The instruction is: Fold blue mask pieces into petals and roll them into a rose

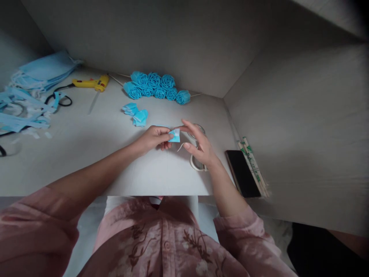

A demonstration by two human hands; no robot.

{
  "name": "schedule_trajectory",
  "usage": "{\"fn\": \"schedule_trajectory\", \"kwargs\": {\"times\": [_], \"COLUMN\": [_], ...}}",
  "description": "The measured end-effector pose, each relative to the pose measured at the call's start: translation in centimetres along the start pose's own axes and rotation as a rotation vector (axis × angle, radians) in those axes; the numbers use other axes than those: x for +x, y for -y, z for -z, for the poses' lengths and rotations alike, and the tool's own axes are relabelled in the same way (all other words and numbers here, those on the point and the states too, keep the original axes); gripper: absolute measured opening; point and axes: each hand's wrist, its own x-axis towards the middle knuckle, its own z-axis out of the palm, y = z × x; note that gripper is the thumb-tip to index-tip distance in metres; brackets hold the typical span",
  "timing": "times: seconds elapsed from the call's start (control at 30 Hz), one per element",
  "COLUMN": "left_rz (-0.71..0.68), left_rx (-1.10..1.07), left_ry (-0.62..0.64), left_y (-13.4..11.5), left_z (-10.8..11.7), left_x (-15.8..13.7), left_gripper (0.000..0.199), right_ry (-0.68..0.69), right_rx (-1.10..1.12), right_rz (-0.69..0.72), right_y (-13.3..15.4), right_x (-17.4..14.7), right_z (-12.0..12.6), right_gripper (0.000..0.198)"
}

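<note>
My left hand (157, 137) pinches a small folded piece of light-blue mask fabric (175, 136) between thumb and fingers. The piece has a paler white patch at its upper corner. Just to its right, my right hand (200, 145) has thumb and fingers spread, fingertips close to the fabric's edge. A thin, curved white strip (180, 147) shows by the right thumb; whether it touches the thumb I cannot tell. Partly hidden under this hand lie a white ring-shaped item (196, 164) and a round, clear-looking one (201, 129). Small folded blue fabric pieces (140, 117) lie beyond my left hand.
Several blue fabric roses (154, 80) on sticks lie along the back wall. A yellow glue gun (92, 82) with a black cord is at back left, near stacked blue masks (47, 69) and cut strips (20, 111). A phone (242, 173) and wrapped chopsticks (253, 165) lie right.
</note>
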Motion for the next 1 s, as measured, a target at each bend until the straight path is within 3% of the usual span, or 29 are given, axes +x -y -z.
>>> {"fn": "schedule_trajectory", "kwargs": {"times": [0.23, 0.4, 0.5, 0.63, 1.0], "left_rz": [-0.044, -0.046, -0.057, -0.085, -0.089], "left_rx": [-0.044, -0.003, 0.016, 0.023, 0.066], "left_ry": [-0.12, -0.207, -0.21, -0.206, -0.169], "left_y": [-0.2, -0.1, 0.0, 0.1, 0.4], "left_z": [0.0, 0.0, 0.0, 0.0, -0.1], "left_x": [0.1, 0.2, 0.2, 0.3, 0.3], "left_gripper": [0.03, 0.029, 0.028, 0.029, 0.029], "right_ry": [-0.061, -0.139, -0.13, -0.131, -0.168], "right_rx": [0.017, 0.066, 0.173, 0.216, 0.201], "right_rz": [0.014, -0.174, -0.295, -0.347, -0.345], "right_y": [-0.2, -0.5, -0.8, -1.1, -1.0], "right_x": [0.3, 0.3, 0.2, 0.2, 0.6], "right_z": [0.0, -0.5, -0.9, -1.3, -2.0], "right_gripper": [0.035, 0.031, 0.032, 0.029, 0.016]}}
